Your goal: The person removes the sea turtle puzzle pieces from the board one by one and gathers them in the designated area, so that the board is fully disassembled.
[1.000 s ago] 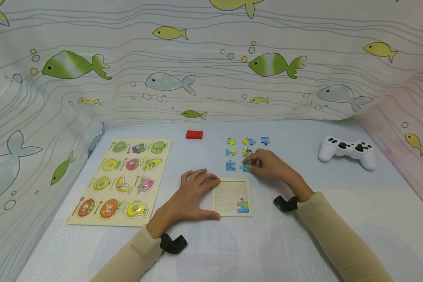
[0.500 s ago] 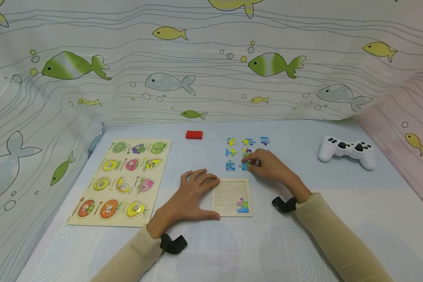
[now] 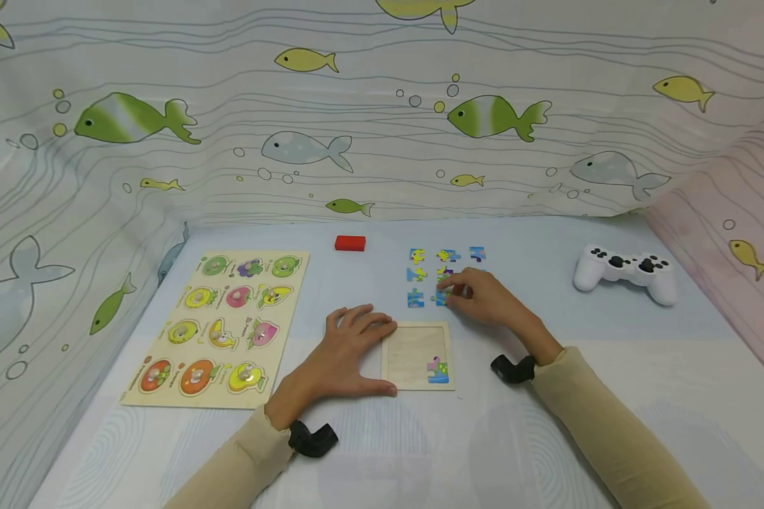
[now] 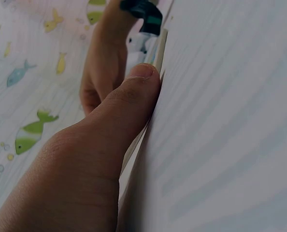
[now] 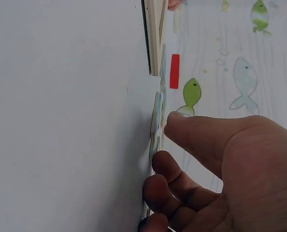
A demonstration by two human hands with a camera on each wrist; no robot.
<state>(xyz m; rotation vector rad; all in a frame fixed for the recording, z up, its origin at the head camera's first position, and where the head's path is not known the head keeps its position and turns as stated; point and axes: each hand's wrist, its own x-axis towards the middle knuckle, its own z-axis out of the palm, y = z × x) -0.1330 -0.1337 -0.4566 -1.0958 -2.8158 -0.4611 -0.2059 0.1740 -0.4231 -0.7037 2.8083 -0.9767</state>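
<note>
My left hand [image 3: 350,353] rests at the left side of a small square wooden puzzle tray [image 3: 387,360]. Its fingers are spread, with the index finger at the far left corner and the thumb [image 4: 134,96] against the near edge. One jigsaw piece [image 3: 438,372] in pink, green and blue lies in the tray's lower right corner. Beyond the tray my right hand [image 3: 484,297] pinches a blue jigsaw piece [image 3: 441,300], partly hidden, between thumb and curled fingers. In the right wrist view that piece [image 5: 156,116] shows edge-on by the thumb tip.
Several loose jigsaw pieces [image 3: 415,299] lie in rows beyond the tray, some hidden by the right hand. A wooden fruit knob puzzle [image 3: 229,318] lies at left, a red block [image 3: 350,244] at the back, and a white game controller [image 3: 630,276] at right.
The right hand has shifted slightly left, and the blue jigsaw piece at its fingertips has moved slightly with it. The left hand and tray look still.
</note>
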